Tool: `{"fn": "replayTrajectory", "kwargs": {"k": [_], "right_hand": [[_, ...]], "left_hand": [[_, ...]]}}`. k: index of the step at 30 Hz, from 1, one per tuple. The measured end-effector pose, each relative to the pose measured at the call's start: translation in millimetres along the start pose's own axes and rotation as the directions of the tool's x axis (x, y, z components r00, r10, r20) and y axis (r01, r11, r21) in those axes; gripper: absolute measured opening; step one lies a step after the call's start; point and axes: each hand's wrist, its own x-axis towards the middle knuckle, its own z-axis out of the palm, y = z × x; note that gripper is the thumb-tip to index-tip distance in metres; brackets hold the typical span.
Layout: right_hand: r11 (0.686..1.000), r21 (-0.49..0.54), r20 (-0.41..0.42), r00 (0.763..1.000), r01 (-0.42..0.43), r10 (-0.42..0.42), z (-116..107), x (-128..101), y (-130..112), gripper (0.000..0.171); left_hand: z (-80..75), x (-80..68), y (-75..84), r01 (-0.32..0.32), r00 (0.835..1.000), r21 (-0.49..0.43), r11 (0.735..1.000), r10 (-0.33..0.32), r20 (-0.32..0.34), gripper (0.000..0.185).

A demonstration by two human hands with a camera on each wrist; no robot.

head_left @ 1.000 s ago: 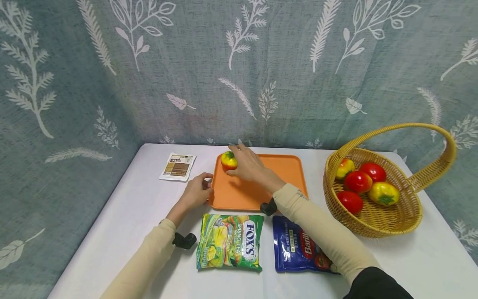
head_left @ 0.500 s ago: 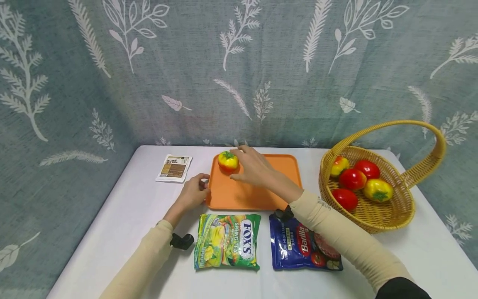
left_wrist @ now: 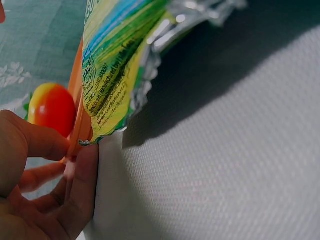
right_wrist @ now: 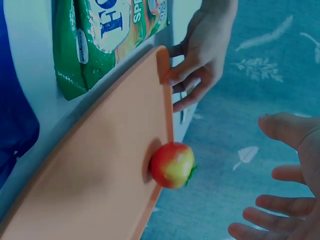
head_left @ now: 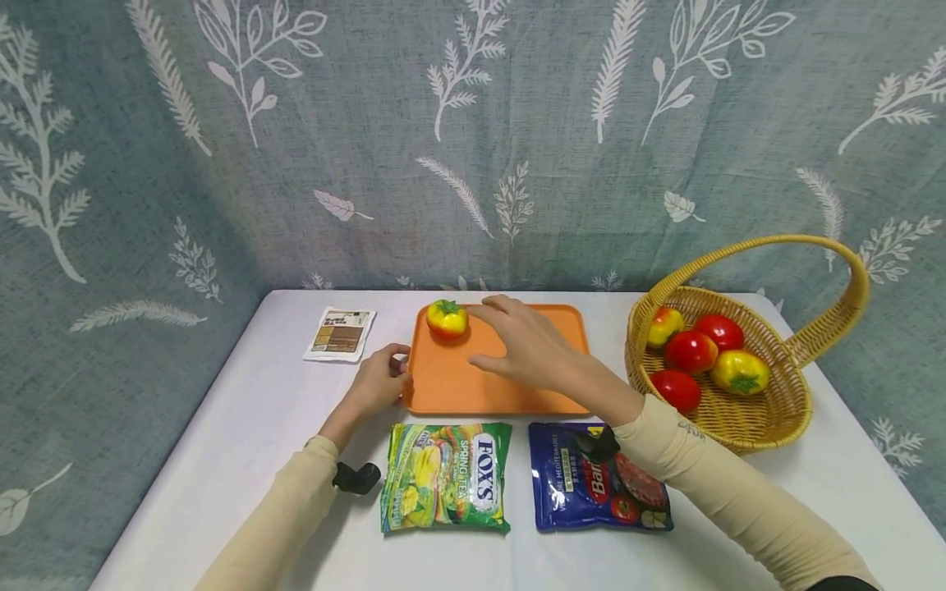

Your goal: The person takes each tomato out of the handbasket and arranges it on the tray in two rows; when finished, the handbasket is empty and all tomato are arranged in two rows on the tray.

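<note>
1. Head view: an orange tray (head_left: 517,394) lies on the white desk (head_left: 244,427). A red-and-yellow toy tomato (head_left: 447,319) sits in the tray's far left corner.
2. Head view: the right hand (head_left: 528,345) hovers over the tray just right of the tomato, fingers released and spread, clear of the fruit.
3. Head view: the left hand (head_left: 378,382) rests at the tray's near left edge, its fingers curled against the rim.
4. Head view: a green candy bag (head_left: 446,477) and a blue pasta pouch (head_left: 584,492) lie side by side in front of the tray. A small sachet (head_left: 339,333) lies to the tray's left. A wicker basket (head_left: 769,419) with four more toy tomatoes stands to the right.
5. Left wrist view: the left-hand fingers (left_wrist: 35,142) pinch the thin tray edge (left_wrist: 77,120); the tomato (left_wrist: 51,108) shows beyond it, the candy bag (left_wrist: 115,60) above.
6. Right wrist view: the tomato (right_wrist: 172,164) sits at the tray's rim (right_wrist: 167,107); the right-hand fingers (right_wrist: 280,127) are open, apart from it. The left hand (right_wrist: 202,55) grips the tray corner.
</note>
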Motion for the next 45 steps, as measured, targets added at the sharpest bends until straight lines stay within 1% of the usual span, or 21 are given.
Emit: {"fn": "replayTrajectory", "kwargs": {"k": [3, 7, 13, 19, 24, 27, 30, 35, 39, 43, 45], "right_hand": [[1.0, 0.019, -0.025, 1.0, 0.009, -0.009, -4, -8, 1, 0.063], [1.0, 0.019, -0.049, 0.999, 0.019, -0.018, -9, -20, 4, 0.061], [0.998, 0.002, -0.095, 0.993, 0.068, -0.068, -21, -40, 4, 0.059], [0.994, -0.025, -0.143, 0.983, 0.11, -0.113, -33, -63, 3, 0.057], [0.99, -0.051, -0.168, 0.977, 0.128, -0.135, -36, -78, 5, 0.058], [0.991, -0.061, -0.175, 0.976, 0.118, -0.127, -36, -87, 7, 0.058], [0.993, -0.077, -0.18, 0.978, 0.089, -0.101, -38, -98, 9, 0.059], [0.994, -0.106, -0.177, 0.983, 0.036, -0.055, -38, -118, 10, 0.059], [0.991, -0.133, -0.182, 0.983, 0.007, -0.031, -39, -132, 10, 0.06], [0.989, -0.15, -0.194, 0.981, -0.017, -0.013, -42, -142, 12, 0.062], [0.987, -0.157, -0.207, 0.978, -0.024, -0.009, -44, -147, 14, 0.059]], "left_hand": [[-0.1, -0.3, 0.0, 0.008, 1.0, -0.001, 1.0, -0.008, -0.007, 0.047], [0.0, -0.9, -1.2, 0.002, 1.0, -0.011, 1.0, -0.003, -0.014, 0.047], [-1.2, -2.7, -0.5, 0.015, 1.0, -0.011, 1.0, -0.015, -0.02, 0.047], [-2.8, -2.0, 0.5, 0.013, 1.0, -0.003, 1.0, -0.013, -0.021, 0.047], [-5.4, -1.4, 2.3, 0.009, 1.0, 0.0, 1.0, -0.009, -0.029, 0.047], [-5.4, -0.9, 3.9, -0.005, 1.0, -0.002, 1.0, 0.005, -0.028, 0.047], [-3.9, -0.4, 4.3, -0.015, 1.0, 0.002, 1.0, 0.015, -0.021, 0.048], [-0.5, -1.4, 1.2, -0.014, 1.0, 0.017, 1.0, 0.015, -0.016, 0.047], [1.2, -2.0, -0.7, -0.022, 1.0, 0.012, 1.0, 0.023, -0.012, 0.048], [0.8, -2.3, 0.4, -0.01, 1.0, 0.004, 1.0, 0.01, -0.011, 0.048], [1.3, -2.4, 1.6, 0.002, 1.0, 0.004, 1.0, -0.002, -0.008, 0.048]]}}
